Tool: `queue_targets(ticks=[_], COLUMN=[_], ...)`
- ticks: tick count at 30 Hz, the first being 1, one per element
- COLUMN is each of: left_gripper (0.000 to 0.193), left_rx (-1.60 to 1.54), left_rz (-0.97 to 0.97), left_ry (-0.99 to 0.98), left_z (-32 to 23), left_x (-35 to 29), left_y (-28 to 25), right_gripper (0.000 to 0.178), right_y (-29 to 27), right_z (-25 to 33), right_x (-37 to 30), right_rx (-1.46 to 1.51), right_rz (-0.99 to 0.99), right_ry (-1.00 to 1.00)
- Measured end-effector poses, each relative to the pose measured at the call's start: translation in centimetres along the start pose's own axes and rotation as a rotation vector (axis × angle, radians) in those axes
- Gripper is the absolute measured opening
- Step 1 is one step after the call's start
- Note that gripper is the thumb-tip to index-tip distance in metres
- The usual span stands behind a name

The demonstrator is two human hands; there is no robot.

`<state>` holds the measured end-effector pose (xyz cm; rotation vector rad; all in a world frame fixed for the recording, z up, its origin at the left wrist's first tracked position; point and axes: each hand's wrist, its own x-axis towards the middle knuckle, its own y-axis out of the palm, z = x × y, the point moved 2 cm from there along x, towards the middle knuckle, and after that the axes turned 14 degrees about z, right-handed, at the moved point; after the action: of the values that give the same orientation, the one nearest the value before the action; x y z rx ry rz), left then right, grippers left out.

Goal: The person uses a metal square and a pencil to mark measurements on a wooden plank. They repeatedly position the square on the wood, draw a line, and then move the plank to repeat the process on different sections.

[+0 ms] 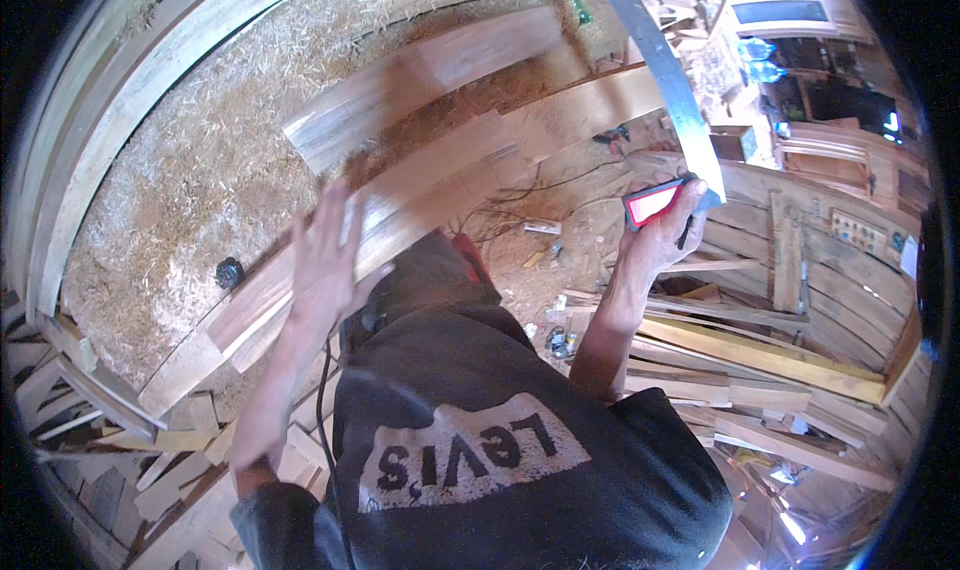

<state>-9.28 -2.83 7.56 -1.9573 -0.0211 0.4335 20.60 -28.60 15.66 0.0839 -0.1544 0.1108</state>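
Note:
My right hand [660, 235] is closed around a black-and-red block with a pale face [655, 205]. A long, flat, bluish metal strip [665, 60] runs up and away from that grip. Whether the two are one tool I cannot tell. My left hand [328, 245] is open, fingers spread, over the near edge of a long wooden board [450, 185]. Contact between palm and wood cannot be made out. Beyond that board lies a shorter plank [430, 65], partly in shadow.
Wood shavings [215, 155] cover the far left, with a small dark round object [229, 272] among them. Loose cables [500, 205] lie on the dusty ground. Timber offcuts [190, 450] pile up at lower left; stacked planks [760, 355] and a plank wall [850, 260] stand right.

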Motion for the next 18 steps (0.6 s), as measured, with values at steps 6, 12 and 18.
queue_targets(ticks=[6, 12, 18], left_gripper=[0.088, 0.083, 0.078], left_rx=[0.11, 0.201, 0.058], left_rz=[-0.024, -0.405, -0.268], left_ry=[0.267, 0.274, 0.127], left_z=[-8.2, -18.1, -9.0], left_x=[12.6, 24.0, 14.6], left_y=[0.0, 2.7, 0.1], right_gripper=[0.048, 0.041, 0.04], right_y=[-4.9, -16.0, -23.8], right_z=[-6.4, -9.8, -11.2], right_x=[-2.6, -2.0, 2.8], right_rx=[0.298, 0.449, 0.685], right_rz=[-0.133, -0.037, 0.19], right_ry=[0.293, 0.322, 0.425])
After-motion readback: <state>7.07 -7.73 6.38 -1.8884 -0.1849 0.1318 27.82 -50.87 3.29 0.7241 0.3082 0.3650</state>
